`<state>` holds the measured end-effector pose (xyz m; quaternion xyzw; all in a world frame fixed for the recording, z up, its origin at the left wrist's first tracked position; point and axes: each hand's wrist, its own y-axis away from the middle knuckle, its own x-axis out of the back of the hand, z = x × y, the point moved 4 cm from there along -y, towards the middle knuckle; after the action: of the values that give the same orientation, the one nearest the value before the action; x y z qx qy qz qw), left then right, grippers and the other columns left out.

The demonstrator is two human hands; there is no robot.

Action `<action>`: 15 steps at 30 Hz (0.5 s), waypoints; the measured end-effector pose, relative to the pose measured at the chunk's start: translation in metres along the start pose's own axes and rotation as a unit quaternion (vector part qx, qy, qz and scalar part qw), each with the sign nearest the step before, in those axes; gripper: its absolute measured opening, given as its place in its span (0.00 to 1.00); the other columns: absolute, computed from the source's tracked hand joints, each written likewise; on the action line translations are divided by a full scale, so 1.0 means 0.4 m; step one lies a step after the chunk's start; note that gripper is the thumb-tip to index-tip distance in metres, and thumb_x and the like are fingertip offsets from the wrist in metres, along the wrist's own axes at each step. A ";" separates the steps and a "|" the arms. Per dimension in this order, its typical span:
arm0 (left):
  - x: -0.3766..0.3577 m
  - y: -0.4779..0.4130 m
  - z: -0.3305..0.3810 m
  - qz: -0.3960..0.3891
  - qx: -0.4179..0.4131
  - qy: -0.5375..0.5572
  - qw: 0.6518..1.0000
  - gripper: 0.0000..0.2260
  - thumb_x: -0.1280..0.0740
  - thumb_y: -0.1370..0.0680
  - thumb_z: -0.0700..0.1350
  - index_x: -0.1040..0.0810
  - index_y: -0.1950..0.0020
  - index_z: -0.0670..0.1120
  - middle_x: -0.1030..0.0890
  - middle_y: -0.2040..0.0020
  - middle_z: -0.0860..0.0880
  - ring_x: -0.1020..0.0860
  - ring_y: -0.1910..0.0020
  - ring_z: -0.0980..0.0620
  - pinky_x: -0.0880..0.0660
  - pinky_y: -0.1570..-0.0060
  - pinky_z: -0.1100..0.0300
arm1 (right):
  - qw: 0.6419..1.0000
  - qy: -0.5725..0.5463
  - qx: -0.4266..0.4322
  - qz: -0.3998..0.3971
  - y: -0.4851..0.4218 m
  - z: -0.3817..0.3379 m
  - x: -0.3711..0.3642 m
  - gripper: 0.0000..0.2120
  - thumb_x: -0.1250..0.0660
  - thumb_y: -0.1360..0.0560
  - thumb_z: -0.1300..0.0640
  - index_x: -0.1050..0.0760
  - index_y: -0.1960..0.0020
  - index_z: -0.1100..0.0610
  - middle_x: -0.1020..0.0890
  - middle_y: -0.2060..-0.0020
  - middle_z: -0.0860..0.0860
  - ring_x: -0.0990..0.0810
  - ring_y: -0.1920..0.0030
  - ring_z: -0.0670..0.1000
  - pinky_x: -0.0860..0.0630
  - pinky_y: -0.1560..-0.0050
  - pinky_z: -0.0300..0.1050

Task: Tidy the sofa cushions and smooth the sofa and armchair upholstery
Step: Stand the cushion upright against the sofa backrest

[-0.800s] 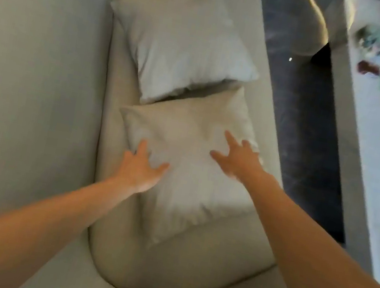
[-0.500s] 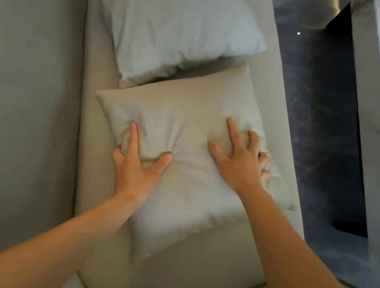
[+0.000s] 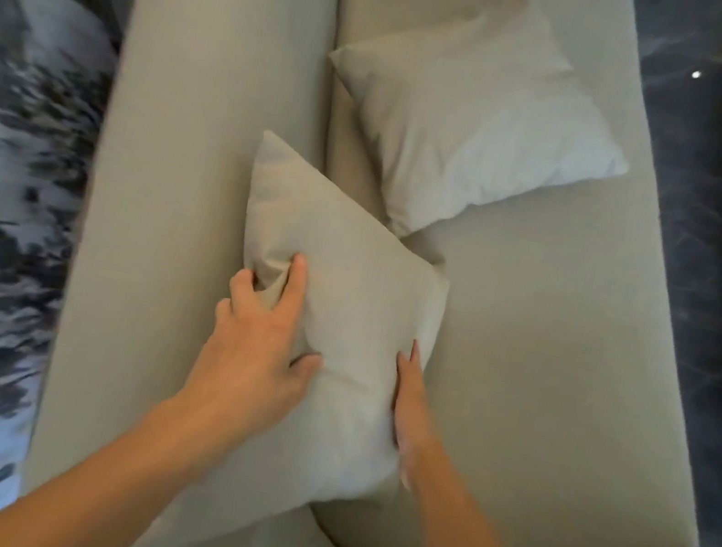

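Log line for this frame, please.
left hand: gripping beige cushion | right hand: flat on its edge | cushion against sofa backrest | white cushion: untouched

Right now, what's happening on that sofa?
A person is tidying the sofa cushions. Both hands are on the beige cushion: the left hand pinches its fabric near the backrest, and the right hand presses flat along its other edge. The cushion is tilted up against the backrest. A white cushion lies untouched on the seat beyond it, their corners overlapping.
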<state>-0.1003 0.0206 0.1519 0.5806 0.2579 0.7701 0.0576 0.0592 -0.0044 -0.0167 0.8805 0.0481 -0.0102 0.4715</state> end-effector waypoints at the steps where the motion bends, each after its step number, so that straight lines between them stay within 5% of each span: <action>1: 0.012 0.006 -0.013 0.008 -0.005 0.016 1.000 0.41 0.31 0.25 0.51 0.55 0.21 0.54 0.45 0.29 0.39 0.33 0.36 0.36 0.31 0.37 0.49 | 1.000 -0.004 0.006 -0.002 -0.009 -0.002 -0.018 0.27 0.49 0.19 0.39 0.47 0.21 0.43 0.39 0.22 0.45 0.41 0.23 0.50 0.46 0.22 0.57; 5: 0.057 0.019 -0.019 0.065 -0.035 0.004 0.997 0.38 0.31 0.26 0.52 0.49 0.22 0.54 0.45 0.31 0.45 0.28 0.42 0.40 0.26 0.48 0.51 | 0.998 -0.021 -0.009 -0.052 -0.029 -0.026 -0.060 0.30 0.51 0.21 0.35 0.42 0.22 0.45 0.35 0.23 0.46 0.37 0.25 0.50 0.43 0.23 0.57; 10: 0.088 -0.046 0.041 0.060 0.003 -0.190 0.980 0.39 0.31 0.28 0.59 0.49 0.23 0.59 0.55 0.25 0.40 0.44 0.32 0.36 0.35 0.36 0.46 | 0.985 0.063 -0.104 -0.120 -0.050 -0.076 -0.017 0.30 0.51 0.25 0.29 0.38 0.27 0.38 0.29 0.29 0.43 0.30 0.30 0.52 0.36 0.27 0.58; 12: 0.113 -0.111 0.108 0.103 -0.060 -0.193 0.974 0.31 0.30 0.30 0.58 0.36 0.28 0.59 0.41 0.27 0.41 0.38 0.34 0.36 0.34 0.36 0.45 | 0.978 0.092 -0.130 -0.131 -0.078 -0.123 0.055 0.25 0.46 0.25 0.30 0.29 0.35 0.41 0.22 0.38 0.44 0.21 0.40 0.55 0.29 0.33 0.59; 15: 0.105 -0.280 0.218 0.077 -0.124 -0.135 0.980 0.18 0.34 0.27 0.57 0.26 0.38 0.58 0.23 0.40 0.49 0.29 0.41 0.41 0.32 0.41 0.49 | 0.987 0.132 -0.062 -0.064 -0.154 -0.285 0.175 0.20 0.42 0.22 0.39 0.26 0.35 0.46 0.20 0.40 0.50 0.19 0.45 0.57 0.25 0.38 0.58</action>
<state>-0.0566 0.1622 0.1529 0.6861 0.1050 0.7124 0.1036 0.1200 0.1295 -0.0089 0.8382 0.1667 0.0788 0.5133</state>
